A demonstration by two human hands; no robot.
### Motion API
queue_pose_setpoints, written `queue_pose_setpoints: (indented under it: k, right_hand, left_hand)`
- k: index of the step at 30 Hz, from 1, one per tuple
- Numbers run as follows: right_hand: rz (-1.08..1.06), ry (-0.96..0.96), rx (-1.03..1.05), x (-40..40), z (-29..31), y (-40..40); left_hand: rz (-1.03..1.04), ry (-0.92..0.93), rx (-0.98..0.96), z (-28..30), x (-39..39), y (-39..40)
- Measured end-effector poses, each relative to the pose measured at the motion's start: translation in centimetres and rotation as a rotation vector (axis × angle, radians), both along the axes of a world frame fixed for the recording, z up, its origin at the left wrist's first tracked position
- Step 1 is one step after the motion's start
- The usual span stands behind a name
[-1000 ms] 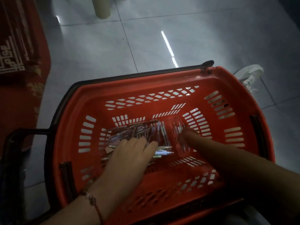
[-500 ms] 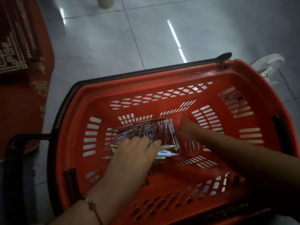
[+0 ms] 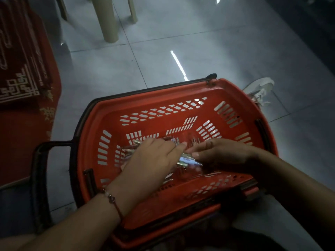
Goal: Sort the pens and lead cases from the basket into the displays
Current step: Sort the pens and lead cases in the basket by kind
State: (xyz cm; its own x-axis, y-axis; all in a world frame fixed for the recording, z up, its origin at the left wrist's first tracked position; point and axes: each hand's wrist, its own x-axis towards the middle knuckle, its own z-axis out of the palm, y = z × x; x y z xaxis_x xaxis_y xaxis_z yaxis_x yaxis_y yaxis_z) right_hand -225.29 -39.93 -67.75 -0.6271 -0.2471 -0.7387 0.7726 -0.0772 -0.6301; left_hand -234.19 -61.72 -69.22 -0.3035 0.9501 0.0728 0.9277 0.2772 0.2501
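Note:
A red plastic basket (image 3: 181, 98) with slotted walls sits on the tiled floor in front of me. A heap of pens (image 3: 188, 161) lies on its bottom, mostly under my hands. My left hand (image 3: 152, 160) lies over the heap with its fingers curled round a bundle of pens. From the right, my right hand (image 3: 217, 153) reaches in and its fingertips touch the pen tips beside my left fingers. Several pen ends stick out to the left of my left hand (image 3: 137, 142). No lead cases can be made out.
The basket's black handle (image 3: 41, 178) lies folded out to the left. A red patterned carpet (image 3: 21, 124) covers the floor at left. Beige furniture legs (image 3: 108, 19) stand at the top. A white shoe (image 3: 261, 89) lies beyond the basket's far right corner.
My right hand has moved left from the loose pens at the right and now meets my left hand over the heap. The left hand has closed round the pens. The view has tilted up.

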Motion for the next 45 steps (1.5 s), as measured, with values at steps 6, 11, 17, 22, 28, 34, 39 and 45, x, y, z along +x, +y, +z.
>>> queue_pose_setpoints:
  k: [6,11,17,22,28,34,39,45]
  right_hand:
    - [0.277,-0.102,0.367,2.8,0.8,1.9]
    - [0.04,-0.19,0.431,3.1,-0.8,3.3]
    - [-0.171,-0.189,0.508,1.2,-4.2,4.4]
    - [-0.077,-0.237,0.731,-1.0,-8.6,3.6]
    - [0.069,-0.384,0.877,-2.8,-14.7,3.9]
    - [0.255,-0.403,0.929,-3.6,-19.4,4.0]
    - [0.21,-0.395,0.923,-3.5,-23.5,3.7]
    - [0.352,-0.433,1.071,-4.1,-23.3,5.0]
  left_hand:
    - [0.053,-0.047,-0.044,0.1,0.4,-0.6]
    - [0.156,-0.035,-0.064,0.4,-0.2,-0.7]
    - [0.137,-0.048,-0.094,-0.4,-0.1,-0.5]
    - [0.116,-0.098,-0.093,-0.5,0.0,0.1]
    - [0.154,-0.119,-0.152,-3.0,-0.5,0.1]
    - [0.152,-0.131,-0.096,-5.2,-0.6,-0.1]
    - [0.146,-0.149,-0.106,-6.5,-0.7,-0.2]
    - [0.154,-0.177,-0.126,-6.6,-1.1,-0.4]
